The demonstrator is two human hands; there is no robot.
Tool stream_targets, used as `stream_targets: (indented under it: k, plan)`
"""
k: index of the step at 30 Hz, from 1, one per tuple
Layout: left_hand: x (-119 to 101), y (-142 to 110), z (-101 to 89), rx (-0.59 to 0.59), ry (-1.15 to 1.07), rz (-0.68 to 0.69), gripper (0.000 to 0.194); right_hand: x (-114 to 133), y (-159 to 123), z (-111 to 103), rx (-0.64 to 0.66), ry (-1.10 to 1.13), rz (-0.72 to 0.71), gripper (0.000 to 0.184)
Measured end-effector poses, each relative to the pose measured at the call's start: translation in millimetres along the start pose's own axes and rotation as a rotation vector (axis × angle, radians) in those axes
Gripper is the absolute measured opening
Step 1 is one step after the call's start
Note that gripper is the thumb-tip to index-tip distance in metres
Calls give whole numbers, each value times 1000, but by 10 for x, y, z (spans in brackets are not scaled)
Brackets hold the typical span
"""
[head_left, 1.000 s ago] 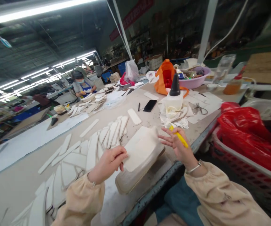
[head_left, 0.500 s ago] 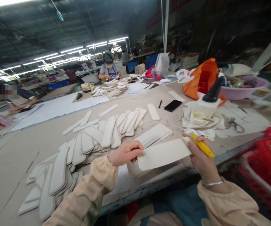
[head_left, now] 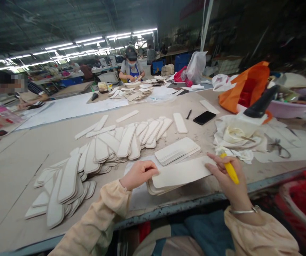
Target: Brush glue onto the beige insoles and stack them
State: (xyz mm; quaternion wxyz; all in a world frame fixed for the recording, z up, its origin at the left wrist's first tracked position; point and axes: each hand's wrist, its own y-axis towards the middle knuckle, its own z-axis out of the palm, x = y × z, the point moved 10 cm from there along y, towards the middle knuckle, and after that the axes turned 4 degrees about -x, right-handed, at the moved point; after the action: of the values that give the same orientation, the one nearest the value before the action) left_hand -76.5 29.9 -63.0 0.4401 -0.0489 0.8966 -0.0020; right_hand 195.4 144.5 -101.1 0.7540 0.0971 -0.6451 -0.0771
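Note:
Between my hands a white rounded strip panel (head_left: 183, 174) lies over a low stack of like panels (head_left: 159, 190) near the table's front edge. My left hand (head_left: 141, 173) is closed, pinching the panel's left end between thumb and fingers. At its right end, the thumb and a fingertip of my right hand (head_left: 229, 174) touch the panel. That same hand grips a yellow-handled tool (head_left: 231, 172), whose working end I cannot make out. Just behind lies a second stack of white panels (head_left: 176, 151).
A long heap of white panels (head_left: 90, 160) spreads to the left. Behind on the right are a black phone (head_left: 204, 118), a white glue tub (head_left: 233, 135), scissors (head_left: 279, 147) and an orange bag (head_left: 245, 87). A co-worker (head_left: 131, 67) sits across the table.
The panel has come down flatter onto the stack, its right end lower. My right fingers have loosened and spread at its edge. The view has shifted, moving the scene slightly rightward.

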Motion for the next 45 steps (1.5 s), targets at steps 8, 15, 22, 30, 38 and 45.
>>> stream_targets:
  k: [8,15,22,30,38,45]
  plan:
    - [190,-222,-209,-236,155,68,19,138,-22,99,54,-421,-171,42]
    - [206,-752,-378,-585,179,281,9,145,17,55,6,-513,-207,41]
    - [204,-958,-201,-600,249,379,22,114,11,54,1,-584,-199,39]
    - [-19,-934,21,-505,366,563,39,258,-4,126,-8,-733,-290,34]
    - [-50,-858,101,-468,436,581,38,263,-44,195,37,-816,-383,27]
    - [-83,-854,115,-471,458,617,36,412,-136,305,69,-890,-647,19]
